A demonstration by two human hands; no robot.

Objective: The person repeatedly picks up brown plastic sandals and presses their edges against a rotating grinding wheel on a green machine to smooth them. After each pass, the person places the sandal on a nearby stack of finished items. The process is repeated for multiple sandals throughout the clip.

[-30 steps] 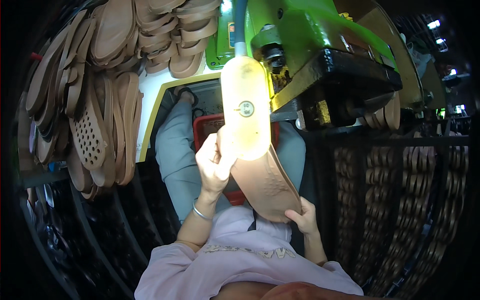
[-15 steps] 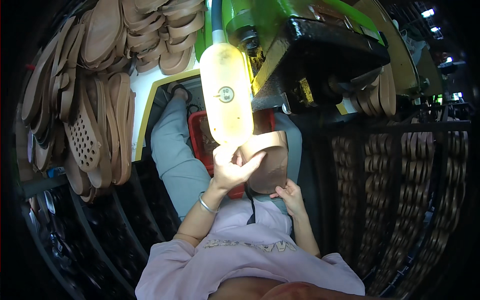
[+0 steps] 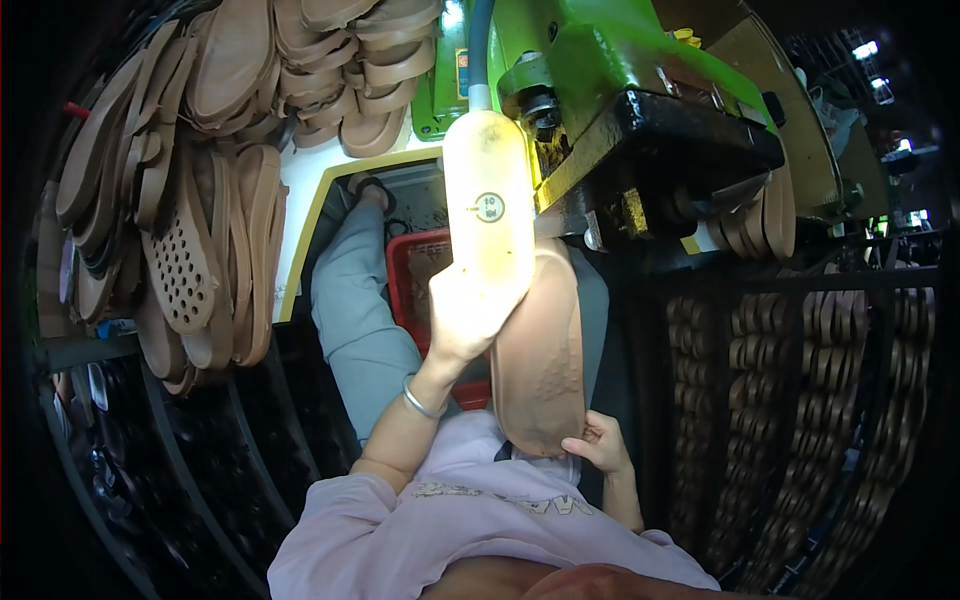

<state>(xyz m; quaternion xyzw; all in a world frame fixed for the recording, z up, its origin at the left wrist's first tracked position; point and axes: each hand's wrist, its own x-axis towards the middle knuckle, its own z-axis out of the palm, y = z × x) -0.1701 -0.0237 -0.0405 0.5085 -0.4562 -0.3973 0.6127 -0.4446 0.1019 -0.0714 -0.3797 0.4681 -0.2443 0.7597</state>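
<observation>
A brown slipper (image 3: pixel 540 365) is held lengthwise before my chest, its long sole face with a patch of small bumps turned up. My left hand (image 3: pixel 465 318) grips its far part from the left side; glare and the lamp hide some of the fingers. My right hand (image 3: pixel 602 446) pinches the near right edge of the sole between thumb and fingers. A lit yellow-white work lamp (image 3: pixel 488 205) hangs just over the far end of the slipper and covers part of it.
Brown slippers (image 3: pixel 185 270) are piled on the left of the white table (image 3: pixel 300 185). A green and black machine (image 3: pixel 650 140) stands ahead to the right. Below is a red basket (image 3: pixel 405 285) between my legs. Racks of slippers (image 3: pixel 760 390) line the right side.
The slipper has been turned so its long sole face shows instead of the strap end. My right hand has moved slightly nearer my body and right. The lamp sits farther right in view.
</observation>
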